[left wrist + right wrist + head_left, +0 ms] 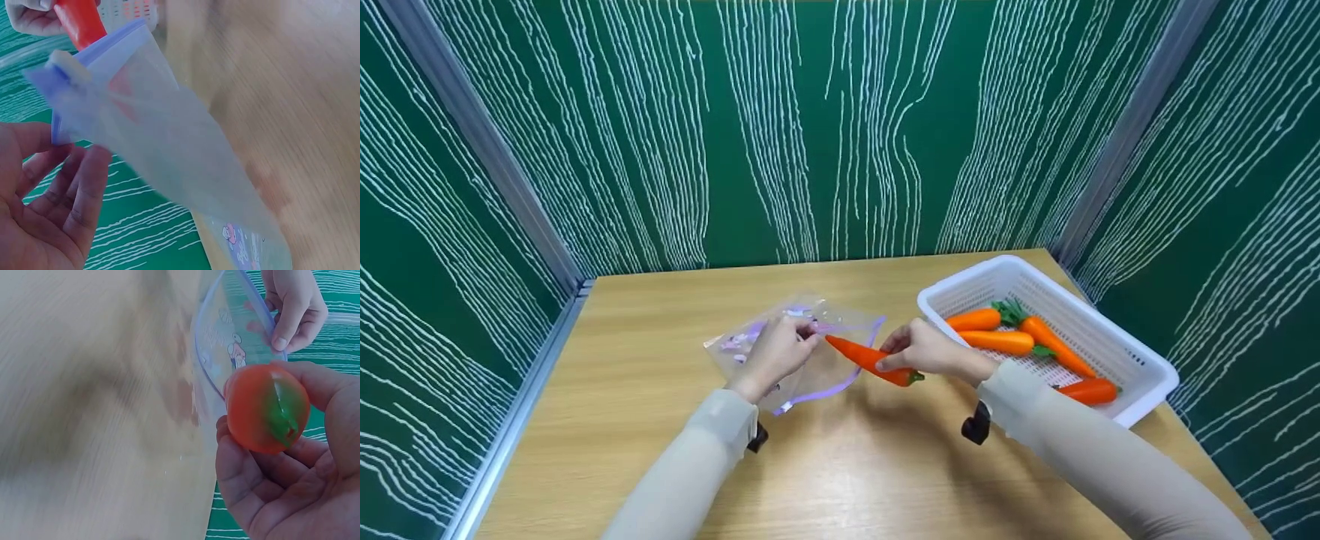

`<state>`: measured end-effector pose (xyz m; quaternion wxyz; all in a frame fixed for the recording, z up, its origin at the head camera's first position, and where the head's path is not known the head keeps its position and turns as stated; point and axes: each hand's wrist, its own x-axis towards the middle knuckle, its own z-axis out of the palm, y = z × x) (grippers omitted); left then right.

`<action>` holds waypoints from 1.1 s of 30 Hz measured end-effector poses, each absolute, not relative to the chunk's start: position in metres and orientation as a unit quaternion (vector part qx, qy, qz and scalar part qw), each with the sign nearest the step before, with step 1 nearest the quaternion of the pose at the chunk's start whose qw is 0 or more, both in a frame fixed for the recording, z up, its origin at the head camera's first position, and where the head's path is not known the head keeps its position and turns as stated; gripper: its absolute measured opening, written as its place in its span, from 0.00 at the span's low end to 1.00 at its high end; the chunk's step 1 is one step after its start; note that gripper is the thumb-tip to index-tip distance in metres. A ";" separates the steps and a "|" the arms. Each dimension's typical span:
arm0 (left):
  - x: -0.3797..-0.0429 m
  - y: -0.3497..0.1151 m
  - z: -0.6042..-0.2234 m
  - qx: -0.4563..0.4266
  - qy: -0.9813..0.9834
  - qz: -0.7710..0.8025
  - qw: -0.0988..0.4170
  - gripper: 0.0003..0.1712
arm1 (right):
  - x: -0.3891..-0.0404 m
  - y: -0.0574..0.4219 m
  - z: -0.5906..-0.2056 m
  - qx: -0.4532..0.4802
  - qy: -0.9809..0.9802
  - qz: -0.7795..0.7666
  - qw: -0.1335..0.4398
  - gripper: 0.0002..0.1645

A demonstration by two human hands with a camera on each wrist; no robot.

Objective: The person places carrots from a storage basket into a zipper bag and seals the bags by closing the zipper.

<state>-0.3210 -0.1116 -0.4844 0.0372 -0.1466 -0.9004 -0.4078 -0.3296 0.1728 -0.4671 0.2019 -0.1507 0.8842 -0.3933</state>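
My left hand [786,346] pinches the rim of a clear zip bag [169,135] with a purple edge and small printed figures. The bag's mouth gapes toward the right. In my right hand [921,349] is a red-orange carrot [870,360], gripped near its thick end, with a short green stem that faces the camera in the right wrist view. Its narrow tip points left at the bag's mouth, close to the left fingers. A reddish part shows through the plastic in the left wrist view; whether the tip is inside I cannot tell.
A white plastic basket [1140,367] stands on the right of the wooden table [645,390]. It holds several carrots [997,342], some with green tops. Green walls [750,150] with white wavy lines enclose the table at the back and sides.
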 end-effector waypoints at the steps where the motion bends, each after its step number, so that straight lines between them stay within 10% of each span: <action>1: -0.321 -0.112 -0.485 -0.144 -0.901 -0.409 0.034 0.08 | -0.329 0.171 -0.468 -0.146 0.884 -0.396 0.202 0.18; 33: -0.331 -0.118 -0.489 -0.077 -0.844 -0.530 -0.033 0.13 | -0.321 0.144 -0.502 -0.079 0.859 -0.484 0.149 0.17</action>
